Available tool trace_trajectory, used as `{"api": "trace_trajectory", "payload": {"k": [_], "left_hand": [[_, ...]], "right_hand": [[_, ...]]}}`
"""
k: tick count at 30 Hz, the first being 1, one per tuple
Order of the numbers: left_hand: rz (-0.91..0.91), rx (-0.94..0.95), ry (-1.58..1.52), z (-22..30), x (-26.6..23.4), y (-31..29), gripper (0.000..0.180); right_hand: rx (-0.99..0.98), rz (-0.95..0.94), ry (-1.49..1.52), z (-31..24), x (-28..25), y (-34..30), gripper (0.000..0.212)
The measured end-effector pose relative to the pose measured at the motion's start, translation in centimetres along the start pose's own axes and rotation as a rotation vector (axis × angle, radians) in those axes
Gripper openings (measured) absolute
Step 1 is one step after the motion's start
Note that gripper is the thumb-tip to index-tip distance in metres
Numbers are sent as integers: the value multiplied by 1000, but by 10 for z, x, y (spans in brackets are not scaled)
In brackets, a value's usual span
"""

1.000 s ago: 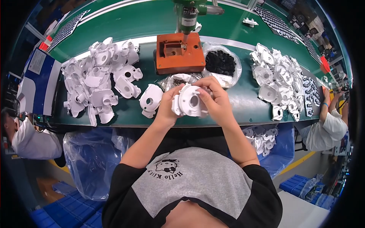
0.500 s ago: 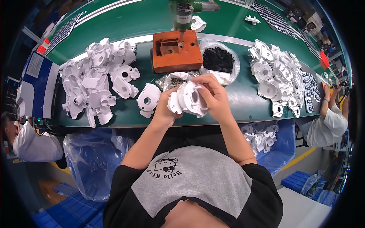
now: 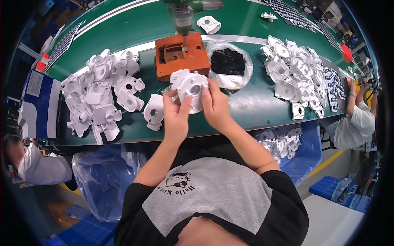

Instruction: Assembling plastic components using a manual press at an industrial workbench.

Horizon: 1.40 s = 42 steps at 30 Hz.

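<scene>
Gripping a white plastic housing (image 3: pixel 187 85) from both sides, the two hands hold it above the bench, near the front of an orange fixture block (image 3: pixel 193 57). The left hand (image 3: pixel 177 121) is closed on its lower left, thumb lying on the round face below the central hole; the right hand (image 3: pixel 215 106) pinches the right edge, thumb in front. The fingertips behind it are hidden.

The housing looks like thin moulded plastic, so it should be light and stiff, perhaps a little slick. The thick round rim seems the surest hold; the small pegs and thin flange at the upper left look easier to snap.

Beyond it, the block and the drill press head (image 3: pixel 183 19) above limit room forward. Right of the block sits a clear plastic bag (image 3: pixel 232 82) of small black parts (image 3: pixel 226 61). A loose housing (image 3: pixel 155 102) lies just beside the left hand; whether they touch, I cannot tell. Farther out are a left heap of white housings (image 3: pixel 96 96) and a right heap of white housings (image 3: pixel 297 71).

The widest sideways room is over the green bench top (image 3: pixel 256 102) between bag and right heap. Nearer the body, the bench's front edge (image 3: pixel 240 126) runs below the wrists, with a blue-lined bin (image 3: pixel 307 152) beneath it on the right.
</scene>
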State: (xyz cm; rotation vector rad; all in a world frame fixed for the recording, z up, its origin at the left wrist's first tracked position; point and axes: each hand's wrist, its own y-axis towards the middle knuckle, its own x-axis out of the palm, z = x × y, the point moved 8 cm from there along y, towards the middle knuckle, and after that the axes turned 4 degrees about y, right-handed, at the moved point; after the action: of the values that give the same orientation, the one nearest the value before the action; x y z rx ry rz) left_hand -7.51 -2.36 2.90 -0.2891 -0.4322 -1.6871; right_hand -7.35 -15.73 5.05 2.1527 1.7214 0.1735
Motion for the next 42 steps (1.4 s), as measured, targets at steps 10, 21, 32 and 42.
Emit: {"api": "trace_trajectory", "payload": {"k": [10, 21, 32, 42], "left_hand": [[-195, 806, 1536, 78, 0, 83, 16], [-331, 650, 1539, 13, -8, 142, 18], [-294, 731, 1465, 17, -15, 130, 24], [-262, 793, 1454, 19, -16, 126, 25]], "right_hand": [[-25, -126, -865, 67, -92, 65, 22], [-110, -8, -635, 60, -114, 85, 19], [-124, -253, -178, 51, 15, 145, 24], [-18, -258, -231, 97, 44, 179, 23]]}}
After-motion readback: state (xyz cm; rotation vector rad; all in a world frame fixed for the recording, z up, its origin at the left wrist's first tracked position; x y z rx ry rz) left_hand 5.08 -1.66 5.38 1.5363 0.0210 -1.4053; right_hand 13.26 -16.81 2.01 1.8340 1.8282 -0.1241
